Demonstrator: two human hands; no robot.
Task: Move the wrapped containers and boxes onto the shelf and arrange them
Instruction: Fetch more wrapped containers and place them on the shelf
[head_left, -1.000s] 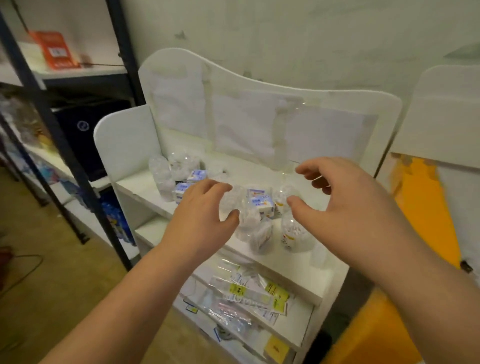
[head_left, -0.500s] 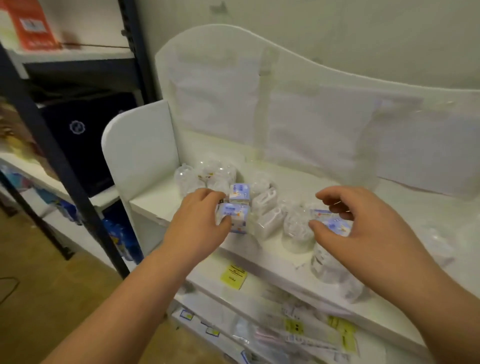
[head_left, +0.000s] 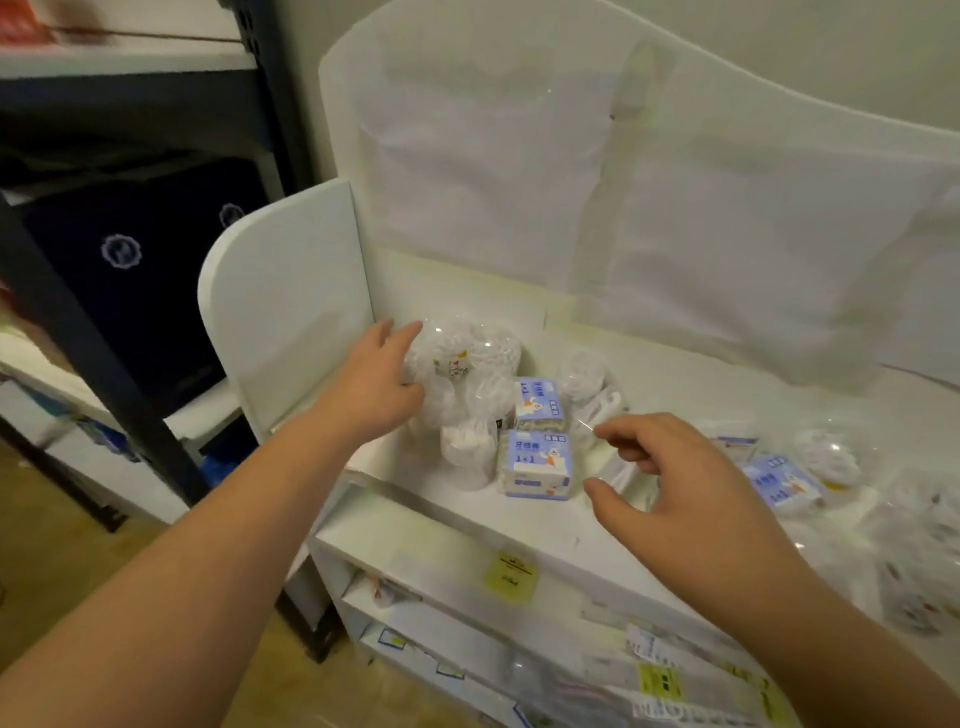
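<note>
Touching wrapped containers (head_left: 462, 358) — left hand (head_left: 376, 382); right hand (head_left: 675, 488) half-curled, empty.

A white shelf (head_left: 467, 499) carries clear wrapped containers (head_left: 465, 358) beside the left grip (head_left: 376, 382) and blue-printed boxes (head_left: 537, 462) just left of the right grip (head_left: 675, 499).

Both bare forearms reach forward from the lower edge of the view. Left hand (head_left: 375, 382) extended farthest, up and left; fingers straight and close together, pointing away, thumb side toward centre. Right hand (head_left: 675, 488) lower and nearer, back of hand up; fingers loosely curled and spread, thumb held apart below the index finger, nothing between them. Hands well apart.
</note>
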